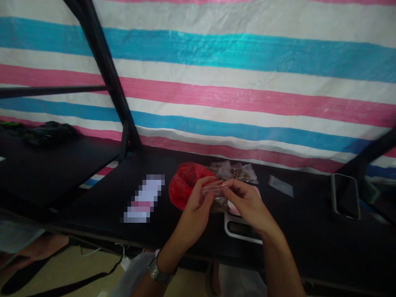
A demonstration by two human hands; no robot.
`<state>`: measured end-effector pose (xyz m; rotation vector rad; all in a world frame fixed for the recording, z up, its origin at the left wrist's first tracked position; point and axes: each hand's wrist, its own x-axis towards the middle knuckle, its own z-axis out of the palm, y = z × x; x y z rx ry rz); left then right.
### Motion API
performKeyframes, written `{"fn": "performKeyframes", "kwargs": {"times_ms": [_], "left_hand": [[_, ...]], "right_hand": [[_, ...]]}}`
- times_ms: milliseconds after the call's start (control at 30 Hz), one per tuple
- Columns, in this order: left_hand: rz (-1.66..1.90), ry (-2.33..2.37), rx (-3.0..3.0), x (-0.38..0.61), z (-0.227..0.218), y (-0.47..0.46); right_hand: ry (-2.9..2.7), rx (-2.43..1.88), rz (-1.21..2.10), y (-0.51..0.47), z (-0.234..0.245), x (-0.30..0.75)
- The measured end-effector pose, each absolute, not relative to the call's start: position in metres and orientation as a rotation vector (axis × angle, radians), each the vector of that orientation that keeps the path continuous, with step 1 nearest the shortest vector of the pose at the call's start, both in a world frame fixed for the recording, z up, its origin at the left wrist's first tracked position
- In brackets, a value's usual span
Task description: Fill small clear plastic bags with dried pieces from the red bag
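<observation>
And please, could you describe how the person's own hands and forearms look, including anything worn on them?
The left hand and right hand wear no gloves. A silver-coloured, linked metal band, apparently a watch's, circles the left wrist; its dial cannot be made out. The right wrist carries nothing visible. No sleeve shows on either forearm.

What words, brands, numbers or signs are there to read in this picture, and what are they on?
None can be read.
Pixelated rectangle: any writing is blocked out.
White device's display: dark, no figures legible.
Phone: screen dark, no text visible.
Held clear bag and filled bags: too small and blurred to tell.
Wristwatch: its dial cannot be read.
</observation>
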<state>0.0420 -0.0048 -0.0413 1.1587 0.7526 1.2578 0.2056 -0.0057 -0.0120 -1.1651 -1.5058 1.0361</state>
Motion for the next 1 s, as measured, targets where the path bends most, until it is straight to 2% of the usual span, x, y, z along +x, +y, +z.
{"fn": "performKeyframes", "kwargs": {"times_ms": [233,400,567,733,833,1000], "left_hand": [[1.311,1.118,1.604,0.049,-0.063,0.0],[1.115,1.493,2.281,0.031,-0.087,0.007],[0.951,1.626,2.4,0.024,-0.093,0.011],[1.41,1.682,2.429,0.027,-0.079,0.001],[1.666,1.561,2.483,0.034,-0.074,-0.008],[1.65,1.202,2.551,0.043,-0.085,-0.017]], "right_hand": [[-1.246,-1.586,0.456,0.008,-0.024,0.249],[-1.209,-1.828,0.358,0.005,-0.048,0.282],[-1.073,-1.833,0.143,0.002,-0.055,0.29],[-0.853,-1.758,0.003,0.005,-0.049,0.296],[-0.711,-1.715,-0.072,0.005,-0.046,0.299],[-0.555,-1.688,-0.117,0.007,-0.042,0.302]]}}
